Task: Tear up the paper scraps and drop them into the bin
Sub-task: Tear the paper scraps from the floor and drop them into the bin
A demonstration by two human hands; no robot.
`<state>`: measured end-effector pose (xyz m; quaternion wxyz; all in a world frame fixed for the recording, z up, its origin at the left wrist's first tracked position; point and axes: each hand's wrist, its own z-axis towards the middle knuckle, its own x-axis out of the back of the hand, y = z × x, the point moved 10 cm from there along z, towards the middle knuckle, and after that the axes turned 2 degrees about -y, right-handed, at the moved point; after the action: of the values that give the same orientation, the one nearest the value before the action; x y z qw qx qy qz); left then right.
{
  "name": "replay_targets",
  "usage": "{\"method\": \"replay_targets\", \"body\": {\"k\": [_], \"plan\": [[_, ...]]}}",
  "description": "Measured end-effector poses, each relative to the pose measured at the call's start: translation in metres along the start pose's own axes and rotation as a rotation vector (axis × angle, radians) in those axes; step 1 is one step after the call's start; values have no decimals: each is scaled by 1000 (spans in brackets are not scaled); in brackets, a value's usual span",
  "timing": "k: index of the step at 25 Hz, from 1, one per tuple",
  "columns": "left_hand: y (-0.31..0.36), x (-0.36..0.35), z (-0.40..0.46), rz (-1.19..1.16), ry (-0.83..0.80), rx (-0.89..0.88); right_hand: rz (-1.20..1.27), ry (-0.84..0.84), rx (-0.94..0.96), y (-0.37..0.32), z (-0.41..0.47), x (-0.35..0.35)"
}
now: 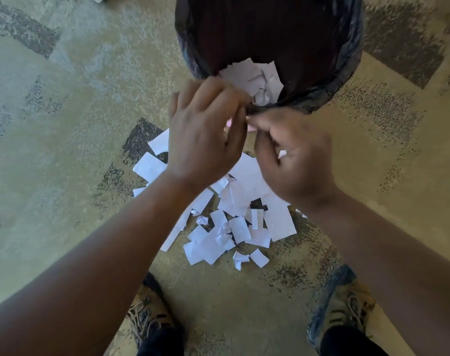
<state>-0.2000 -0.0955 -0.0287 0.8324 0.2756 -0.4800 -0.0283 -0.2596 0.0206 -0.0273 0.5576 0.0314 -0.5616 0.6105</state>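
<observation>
The left hand [206, 132] is positioned above the carpeted floor [52, 124], fingers curled inward, pinching a small pale paper piece [251, 127] at its fingertips. The right hand [293, 160] meets it at the same piece, fingers likewise closed on it; a white fragment shows within its palm. Below both hands, a pile of white paper scraps [231, 222] lies on the floor. Ahead, the bin [347, 73], fitted with a black liner, contains torn pieces [257, 78] near its closest rim.
</observation>
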Motion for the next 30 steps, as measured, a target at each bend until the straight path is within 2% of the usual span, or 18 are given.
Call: {"method": "replay_targets", "body": {"k": [1, 3, 7, 8, 10, 13, 16, 19, 21, 24, 27, 30], "plan": [[-7, -7, -23, -14, -27, 17, 20, -53, -20, 3, -18, -11], [-32, -43, -72, -53, -216, 121, 68, -267, -163, 26, -59, -42], [-126, -118, -203, 68, -818, 699, 76, -848, -697, 89, -164, -112], [-140, -123, -233, 95, -919, 789, 78, -935, -783, 96, -186, -123], [-149, -131, -268, 70, -1016, 835, 120, -1040, -919, 101, -216, -140], [-137, -142, -289, 37, -1075, 755, 129, -1152, -1058, 107, -252, -161], [-127, -149, -301, 32, -1088, 736, 118, -1196, -1145, 107, -279, -174], [-117, -160, -312, 41, -1090, 688, 107, -1190, -1175, 101, -296, -184], [-111, -163, -314, 37, -1049, 643, 96, -1119, -1200, 100, -298, -188], [-115, -162, -317, -70, -958, 749, 109, -1014, -1260, 101, -303, -191], [-123, -154, -317, -218, -832, 943, 75, -980, -1214, 98, -310, -191], [-130, -136, -316, -305, -692, 1105, -1, -862, -1217, 103, -314, -181]]}}
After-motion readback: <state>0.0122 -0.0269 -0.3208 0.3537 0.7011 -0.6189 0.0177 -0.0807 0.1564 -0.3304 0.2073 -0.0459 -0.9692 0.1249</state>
